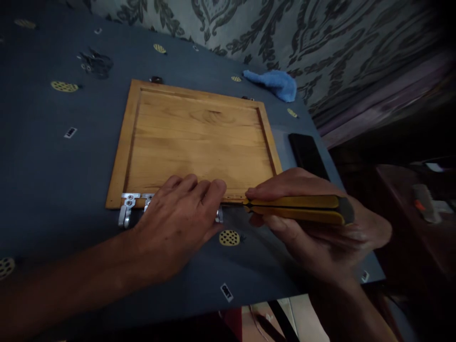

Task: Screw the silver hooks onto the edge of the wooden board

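Note:
A framed wooden panel [203, 137] lies flat, with silver metal hinges [128, 209] along its near edge. My left hand [178, 223] is closed over that edge, its fingers bent onto the wood and its thumb low in front, by a partly covered hinge [219, 214]. In my right hand [320, 237] is a screwdriver [295, 209] with a yellow and black handle, held nearly level. Its thin shaft points left along the panel's edge toward my left fingers. The tip is hard to make out.
The table has a dark blue cover [57, 175] with pineapple prints. A blue cloth [276, 84] and a black phone [309, 154] lie to the right. Blurred dark metal pieces [95, 64] lie at the far left. A patterned wall [256, 28] stands behind.

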Motion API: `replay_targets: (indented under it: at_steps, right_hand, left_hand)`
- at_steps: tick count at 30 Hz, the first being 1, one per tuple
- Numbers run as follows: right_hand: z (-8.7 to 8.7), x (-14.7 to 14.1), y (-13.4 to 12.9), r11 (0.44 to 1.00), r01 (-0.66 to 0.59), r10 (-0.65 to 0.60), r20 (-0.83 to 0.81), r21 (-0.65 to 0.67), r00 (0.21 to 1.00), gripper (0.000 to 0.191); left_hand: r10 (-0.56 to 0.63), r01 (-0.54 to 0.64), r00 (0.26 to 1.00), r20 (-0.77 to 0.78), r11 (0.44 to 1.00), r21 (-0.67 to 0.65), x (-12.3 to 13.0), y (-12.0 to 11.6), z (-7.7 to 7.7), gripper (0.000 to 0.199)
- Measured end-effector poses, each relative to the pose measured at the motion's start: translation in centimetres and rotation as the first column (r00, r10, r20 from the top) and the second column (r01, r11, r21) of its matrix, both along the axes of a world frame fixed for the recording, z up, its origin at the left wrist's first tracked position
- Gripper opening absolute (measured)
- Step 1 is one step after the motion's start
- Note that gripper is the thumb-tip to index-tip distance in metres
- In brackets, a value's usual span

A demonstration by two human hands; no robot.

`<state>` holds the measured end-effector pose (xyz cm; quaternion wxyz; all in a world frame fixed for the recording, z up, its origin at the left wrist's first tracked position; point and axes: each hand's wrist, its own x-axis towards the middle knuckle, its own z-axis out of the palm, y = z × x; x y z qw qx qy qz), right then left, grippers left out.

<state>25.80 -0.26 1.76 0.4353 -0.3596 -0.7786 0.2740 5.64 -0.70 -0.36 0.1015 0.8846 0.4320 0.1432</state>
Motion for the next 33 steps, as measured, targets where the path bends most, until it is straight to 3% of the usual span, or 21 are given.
replay_targets:
  at_steps: [5,13,23,28,33]
  right_hand:
    - [0.1,-0.1,0.4,0.986,0.038,-0.036,-0.016,0.163,0.999,0.023]
    - [2.3,-0.9,-0.1,0.991,0.129,-0.132,0.147,0.028,0.98,0.023]
    - [3.3,0.0,1.6,0.976,-0.155,0.11,0.269,0.152,0.957,0.025]
    - [3.7,0.3,2.0,0.975,-0.183,0.143,0.274,0.126,0.951,0.047]
    - [4.3,0.3,1.8,0.983,-0.176,0.148,0.322,0.06,0.935,0.05]
  left_hand:
    - [0.007,-0.008,1.0,-0.022,1.0,-0.019,0.0,-0.2,0.2,0.037]
    - [0.005,-0.005,1.0,-0.009,1.0,-0.018,-0.1,0.0,0.0,0.031]
    - [0.004,-0.004,1.0,0.006,1.0,-0.002,-0.2,-0.1,0.1,0.032]
    - [0.005,-0.005,1.0,-0.016,1.0,-0.022,-0.1,0.0,0.0,0.033]
    - [0.0,0.0,1.0,-0.02,1.0,-0.015,-0.1,-0.1,0.0,0.035]
